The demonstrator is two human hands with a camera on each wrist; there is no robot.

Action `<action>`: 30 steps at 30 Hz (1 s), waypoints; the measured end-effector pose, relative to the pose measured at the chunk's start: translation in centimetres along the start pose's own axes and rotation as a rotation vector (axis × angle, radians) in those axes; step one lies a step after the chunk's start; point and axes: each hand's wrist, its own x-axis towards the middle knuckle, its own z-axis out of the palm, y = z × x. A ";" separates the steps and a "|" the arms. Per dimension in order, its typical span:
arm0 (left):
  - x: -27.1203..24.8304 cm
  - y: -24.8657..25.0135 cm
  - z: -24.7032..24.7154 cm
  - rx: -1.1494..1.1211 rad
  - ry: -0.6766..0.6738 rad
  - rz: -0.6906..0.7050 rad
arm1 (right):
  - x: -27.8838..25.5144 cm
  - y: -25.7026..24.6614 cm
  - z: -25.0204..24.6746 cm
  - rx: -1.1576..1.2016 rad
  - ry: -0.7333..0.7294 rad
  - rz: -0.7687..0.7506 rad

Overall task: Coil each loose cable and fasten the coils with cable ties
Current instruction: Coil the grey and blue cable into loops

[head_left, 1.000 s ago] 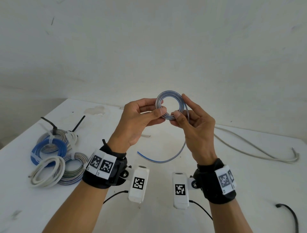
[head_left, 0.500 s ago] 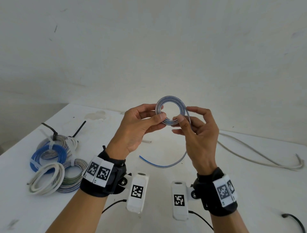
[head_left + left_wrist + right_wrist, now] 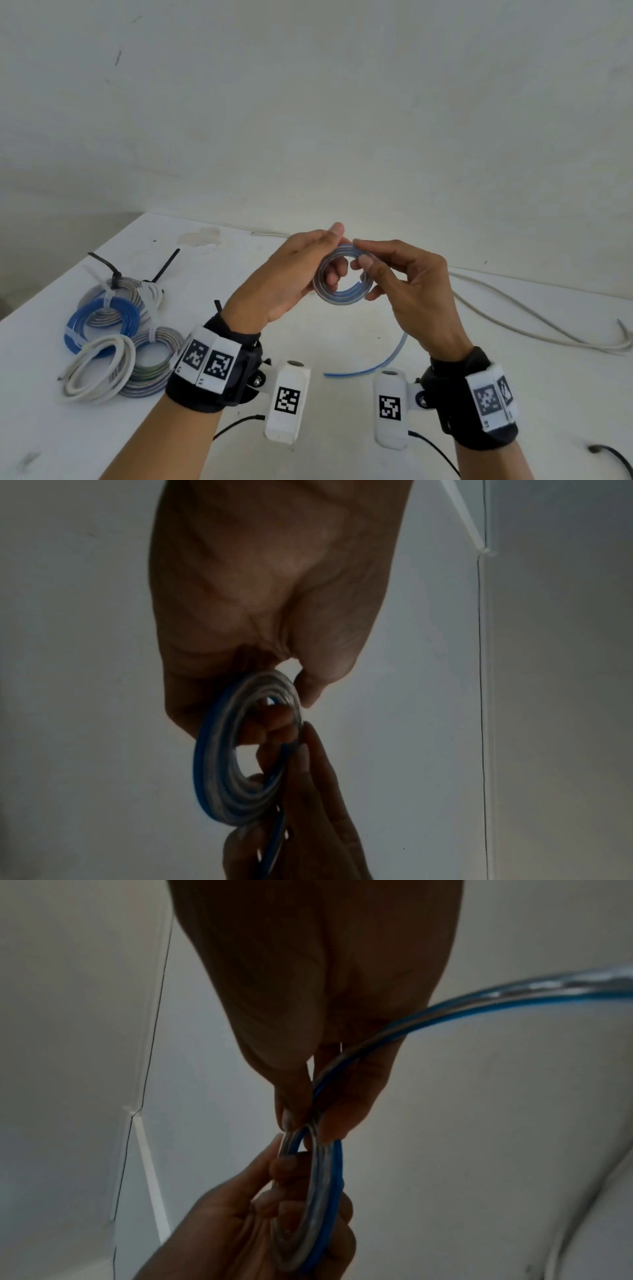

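A small coil of flat blue-and-clear cable [image 3: 342, 294] [image 3: 222, 764] [image 3: 318, 1199] hangs in the air above the white table [image 3: 342, 452]. My left hand [image 3: 291, 277] [image 3: 274, 588] grips the coil's left side, fingers curled through its middle. My right hand [image 3: 404, 284] [image 3: 315, 1015] pinches the cable at the coil's top right between thumb and fingertips. The cable's loose tail [image 3: 373, 366] [image 3: 479, 999] hangs from under my right hand and curves down to the left.
Several tied coils [image 3: 113, 325] lie at the table's left, with black cable ties [image 3: 164, 265] sticking out. A long loose grey-white cable [image 3: 534, 322] runs across the right side. A black cable end [image 3: 613, 455] shows at the lower right.
The coil has tipped from upright and facing me to lower and flatter. Another turn has gone onto it, and the hanging tail is shorter. My left hand rolled over the coil's left side.
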 end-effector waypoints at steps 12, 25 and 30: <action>0.3 0.0 0.3 0.130 0.057 -0.026 | -0.2 0.0 1.5 -0.043 0.059 -0.016; 0.4 1.1 1.3 -0.566 0.396 0.082 | -0.9 1.1 6.3 0.276 0.372 0.001; 0.5 0.9 1.5 -0.561 0.316 0.066 | -0.5 1.0 4.7 0.220 0.380 -0.004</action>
